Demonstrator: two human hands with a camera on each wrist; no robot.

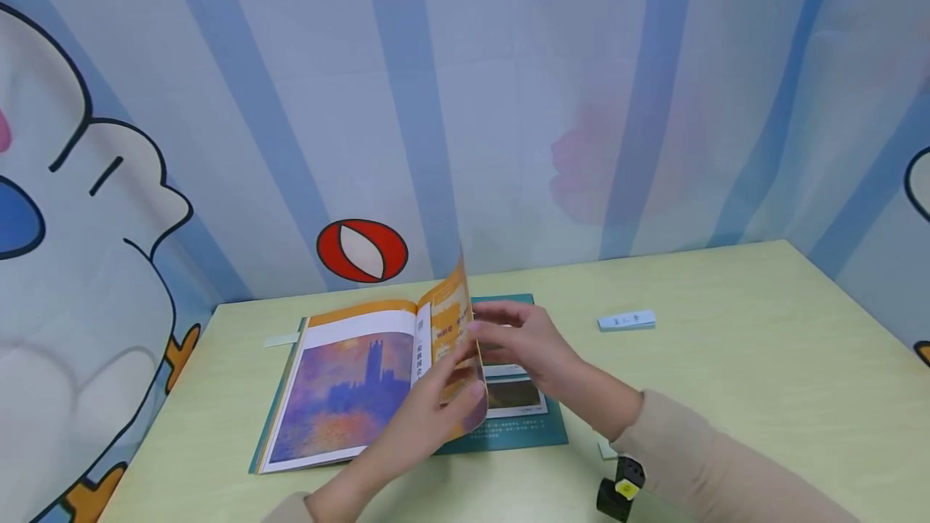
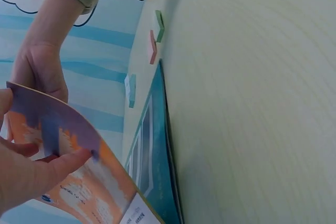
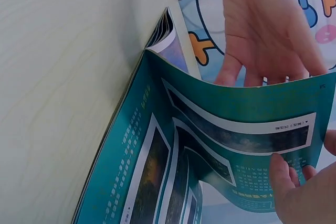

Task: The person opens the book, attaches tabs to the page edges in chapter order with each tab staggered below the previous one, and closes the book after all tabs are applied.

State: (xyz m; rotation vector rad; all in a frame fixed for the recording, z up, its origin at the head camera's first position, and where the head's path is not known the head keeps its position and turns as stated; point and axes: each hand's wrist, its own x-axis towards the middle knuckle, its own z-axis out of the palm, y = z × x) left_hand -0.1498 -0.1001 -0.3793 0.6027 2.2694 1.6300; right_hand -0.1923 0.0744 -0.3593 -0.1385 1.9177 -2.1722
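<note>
An open book (image 1: 341,418) lies on the table, its left page showing a purple and orange painting of towers. One page (image 1: 446,305), orange on its front and teal with pictures on its back (image 3: 252,98), stands half raised and bends. My right hand (image 1: 526,341) pinches the outer edge of that page from the right. Against the orange side lie the extended fingers of my left hand (image 1: 429,418); in the right wrist view the page partly hides those fingers. Beneath the raised page, a teal page (image 1: 523,434) with framed pictures lies flat.
A light blue folded label (image 1: 626,320) with handwriting stands on the pale table (image 1: 726,329), right of the book. Pale paper (image 1: 282,340) sits at the book's left. Green (image 2: 158,26) and pink cards (image 2: 152,47) show in the left wrist view. A printed cloth backdrop (image 1: 508,144) hangs behind.
</note>
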